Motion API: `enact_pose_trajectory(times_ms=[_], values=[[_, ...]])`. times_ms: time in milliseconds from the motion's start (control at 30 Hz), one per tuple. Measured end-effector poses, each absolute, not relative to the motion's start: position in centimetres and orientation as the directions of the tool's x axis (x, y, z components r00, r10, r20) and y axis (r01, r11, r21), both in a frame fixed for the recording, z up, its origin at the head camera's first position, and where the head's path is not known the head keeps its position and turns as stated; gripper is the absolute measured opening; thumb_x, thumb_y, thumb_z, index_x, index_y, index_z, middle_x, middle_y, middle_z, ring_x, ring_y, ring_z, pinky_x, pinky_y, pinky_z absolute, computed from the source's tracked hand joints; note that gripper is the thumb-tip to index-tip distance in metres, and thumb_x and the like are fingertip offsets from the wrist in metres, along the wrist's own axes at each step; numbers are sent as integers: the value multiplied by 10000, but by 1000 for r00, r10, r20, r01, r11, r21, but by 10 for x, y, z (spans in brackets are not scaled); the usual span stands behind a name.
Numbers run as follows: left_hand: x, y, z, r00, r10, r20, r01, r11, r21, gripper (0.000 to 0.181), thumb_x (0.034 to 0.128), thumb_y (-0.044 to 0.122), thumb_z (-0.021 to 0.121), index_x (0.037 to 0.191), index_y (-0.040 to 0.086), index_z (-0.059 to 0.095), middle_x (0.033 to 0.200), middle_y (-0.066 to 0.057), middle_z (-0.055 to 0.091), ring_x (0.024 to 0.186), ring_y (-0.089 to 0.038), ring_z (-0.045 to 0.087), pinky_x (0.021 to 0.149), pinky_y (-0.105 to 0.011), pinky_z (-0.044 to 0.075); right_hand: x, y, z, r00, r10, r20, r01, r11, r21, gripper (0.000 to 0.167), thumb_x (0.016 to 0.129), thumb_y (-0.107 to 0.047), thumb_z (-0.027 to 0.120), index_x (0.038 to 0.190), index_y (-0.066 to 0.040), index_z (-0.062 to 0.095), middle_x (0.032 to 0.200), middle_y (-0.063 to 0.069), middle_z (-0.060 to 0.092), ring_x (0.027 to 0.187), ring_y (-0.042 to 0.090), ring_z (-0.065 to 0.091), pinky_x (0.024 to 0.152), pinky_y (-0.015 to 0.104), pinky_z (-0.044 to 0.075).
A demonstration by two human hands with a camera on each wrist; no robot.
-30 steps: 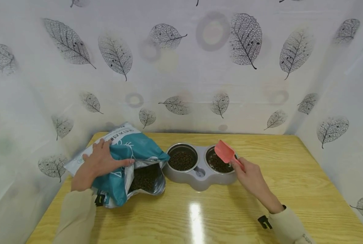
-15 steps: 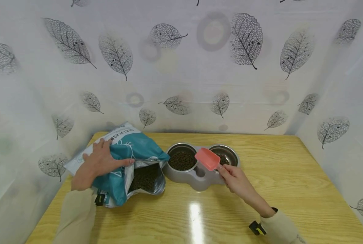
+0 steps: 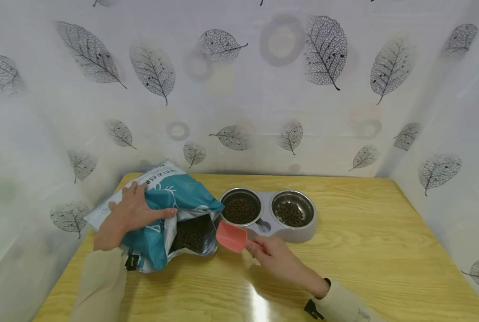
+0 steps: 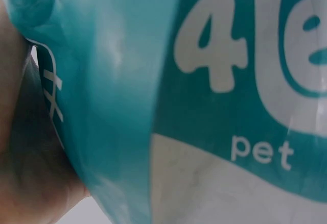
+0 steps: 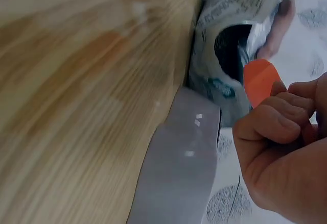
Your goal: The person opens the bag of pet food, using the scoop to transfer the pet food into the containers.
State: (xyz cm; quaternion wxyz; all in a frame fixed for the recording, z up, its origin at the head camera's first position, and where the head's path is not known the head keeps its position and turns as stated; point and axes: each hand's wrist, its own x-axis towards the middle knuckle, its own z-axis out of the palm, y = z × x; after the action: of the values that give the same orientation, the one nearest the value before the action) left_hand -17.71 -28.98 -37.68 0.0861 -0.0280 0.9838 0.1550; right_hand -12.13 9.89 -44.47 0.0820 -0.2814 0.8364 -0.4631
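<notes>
A pink-red scoop [image 3: 231,236], its pan showing no food, is held by the handle in my right hand [image 3: 280,260]. The scoop is just right of the mouth of a teal and white pet food bag [image 3: 191,192], in front of the left bowl. Brown kibble [image 3: 189,235] shows inside the bag, which lies on its side. My left hand [image 3: 130,217] rests spread on top of the bag, its thumb stretched along the mouth's edge. In the right wrist view the curled fingers [image 5: 278,124] wrap the scoop's handle. The left wrist view shows mostly the printed bag [image 4: 117,106].
A grey double feeder [image 3: 265,243] stands right of the bag on the wooden table [image 3: 368,250]. Its left steel bowl [image 3: 241,191] and right steel bowl [image 3: 307,205] both have kibble in them. A leaf-patterned curtain [image 3: 247,98] closes off the back and sides.
My right hand has carried the scoop leftward and nearer, from above the right bowl, past the left bowl, to beside the bag's mouth. My left hand and the bag stay put.
</notes>
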Motion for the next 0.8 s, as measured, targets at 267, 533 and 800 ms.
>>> enact_pose_trajectory(times_ms=[267,533,800], values=[[-178,-289,-378,-986,-21,-166,-71,950,304,1341,749,855,642,1573,-104,195,1590,-422,135,1442,-663,102,988,-921,139,-119,62,-447,-717,-600,356,-686,517,-512,267,1015,-240,648,787,-132,560,601,-75,447,534,-10,369,502,144,283],[-179,-288,-378,-985,-19,-169,-71,950,305,1352,744,864,637,1581,-95,181,1600,-418,119,1452,-664,80,997,-917,122,-117,33,-457,-591,-580,560,-713,701,-26,298,891,-316,792,789,-152,564,557,-31,514,449,145,528,376,287,332],[-178,-290,-379,-983,-29,-180,-82,951,297,1366,739,875,629,1583,-97,171,1599,-418,118,1451,-653,93,992,-912,137,-119,8,-457,-584,-624,519,-617,757,217,231,918,-273,742,795,-168,578,607,-38,557,471,132,553,377,295,415]])
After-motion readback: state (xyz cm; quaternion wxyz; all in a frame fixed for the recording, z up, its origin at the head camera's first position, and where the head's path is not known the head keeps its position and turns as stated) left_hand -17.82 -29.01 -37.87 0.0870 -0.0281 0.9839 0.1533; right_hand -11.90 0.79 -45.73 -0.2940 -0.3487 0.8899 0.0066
